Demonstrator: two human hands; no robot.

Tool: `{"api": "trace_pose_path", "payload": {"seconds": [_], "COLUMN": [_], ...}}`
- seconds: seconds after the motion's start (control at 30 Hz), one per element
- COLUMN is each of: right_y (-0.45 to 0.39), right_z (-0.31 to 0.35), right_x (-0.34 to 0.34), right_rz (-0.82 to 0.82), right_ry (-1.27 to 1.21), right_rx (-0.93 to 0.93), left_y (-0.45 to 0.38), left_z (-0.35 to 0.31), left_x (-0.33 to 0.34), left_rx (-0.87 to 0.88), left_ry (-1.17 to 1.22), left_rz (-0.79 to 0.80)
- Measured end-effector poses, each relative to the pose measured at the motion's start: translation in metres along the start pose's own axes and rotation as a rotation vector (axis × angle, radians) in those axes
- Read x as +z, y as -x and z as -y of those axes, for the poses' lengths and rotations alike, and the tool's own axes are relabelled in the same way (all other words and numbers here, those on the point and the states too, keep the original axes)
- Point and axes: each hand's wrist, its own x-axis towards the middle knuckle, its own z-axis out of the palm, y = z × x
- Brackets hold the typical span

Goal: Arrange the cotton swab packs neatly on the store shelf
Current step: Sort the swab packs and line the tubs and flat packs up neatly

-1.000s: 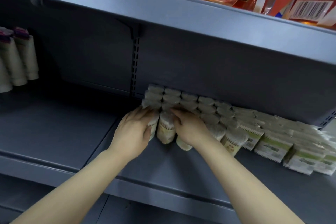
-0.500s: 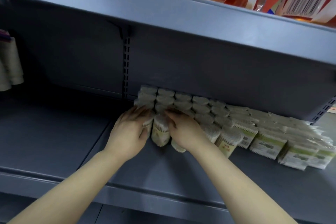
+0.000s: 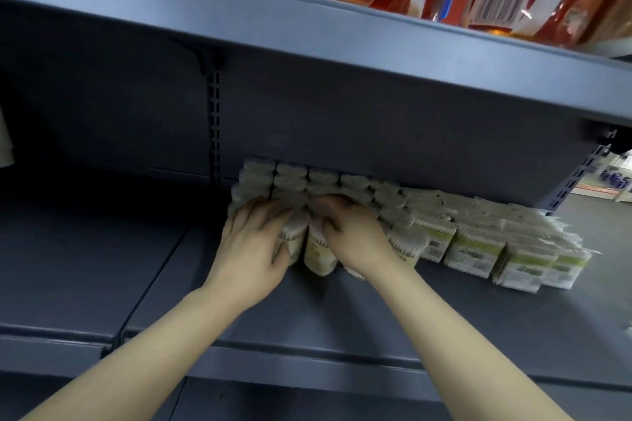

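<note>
On the grey shelf (image 3: 342,311), left hand (image 3: 251,249) gripping one round cotton swab pack (image 3: 293,243), right hand (image 3: 355,236) gripping the next pack (image 3: 319,255), boxed packs (image 3: 475,249) just beside

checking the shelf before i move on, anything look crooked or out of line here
Yes: the boxed packs at the right fan out askew, their fronts out of line. The round packs under both hands look tidier.
</note>
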Motion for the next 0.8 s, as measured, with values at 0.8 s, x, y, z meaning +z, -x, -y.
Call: {"api": "trace_pose_path", "payload": {"seconds": [0.8], "right_y": [0.121], "right_z": [-0.101], "right_x": [-0.067], "right_rz": [-0.177], "right_ry": [-0.015], "right_rx": [0.099], "left_y": [0.018], "left_z": [-0.160], "left_x": [0.049], "left_rx": [0.051], "left_ry": [0.118], "left_rz": [0.088]}}
